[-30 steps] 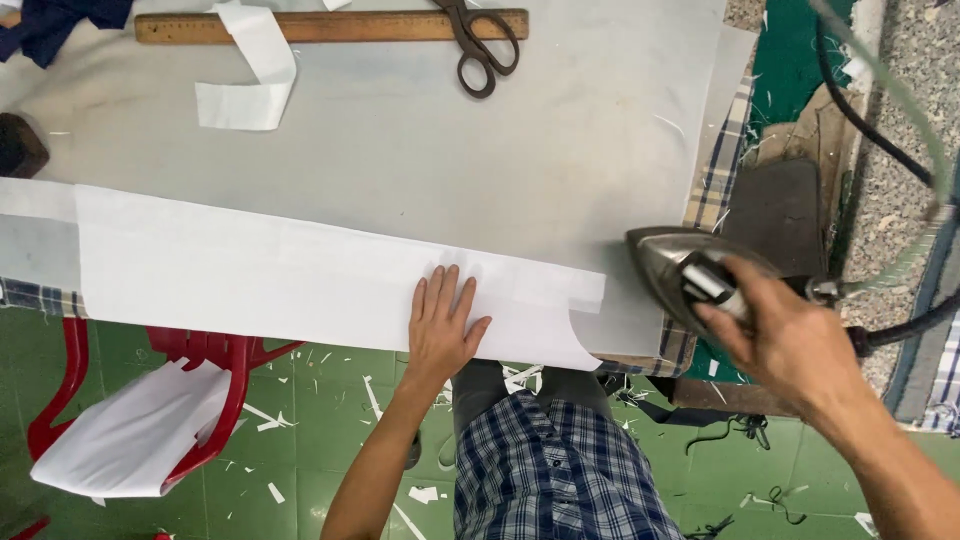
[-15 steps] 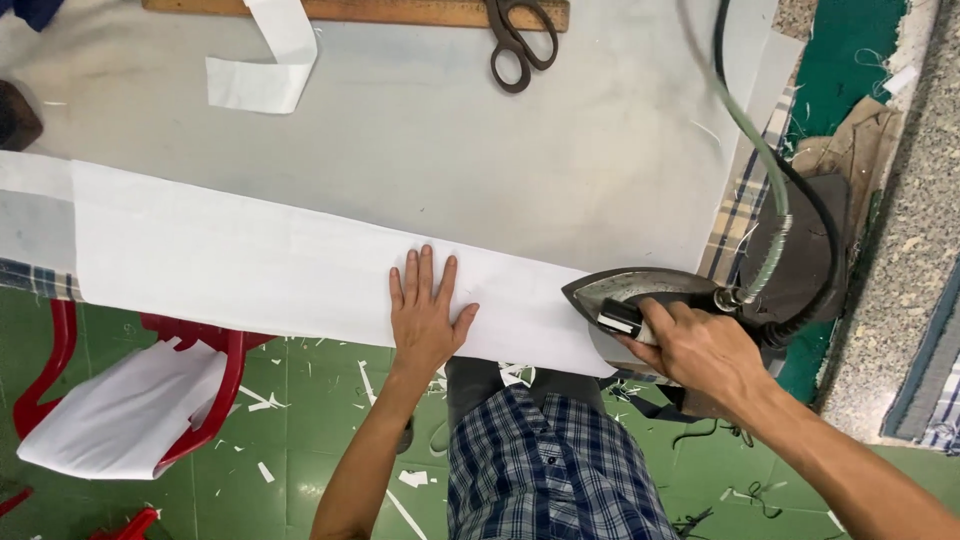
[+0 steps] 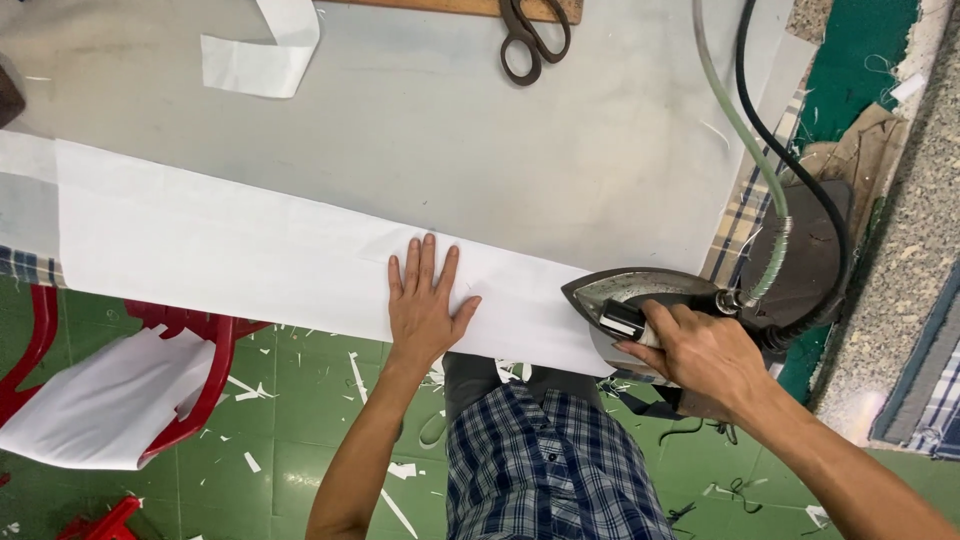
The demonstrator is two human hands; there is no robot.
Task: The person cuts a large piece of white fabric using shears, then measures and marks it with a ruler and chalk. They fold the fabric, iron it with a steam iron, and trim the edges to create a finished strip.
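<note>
Left hand (image 3: pixel 425 305) lies flat on the white fabric strip (image 3: pixel 250 255), fingers spread and pointing far, palm pressing down – nothing gripped. The strip runs left to right along the near edge of the grey table (image 3: pixel 450 150); its right end sits under the steam iron (image 3: pixel 650 305). Right hand (image 3: pixel 700 350) is wrapped around the iron's handle, fingers curled tight over it. Iron nose points left, its soleplate on the strip's right end, just right of the left hand but not touching it. A green hose (image 3: pixel 735 120) and black cable (image 3: pixel 790 160) run from the iron's back toward the far side. Far edge of table – brown scissors (image 3: pixel 530 40) and a folded white band (image 3: pixel 260 55). A red chair (image 3: pixel 190 340) holding white cloth (image 3: pixel 100 400) stands near-left on the green floor.
</note>
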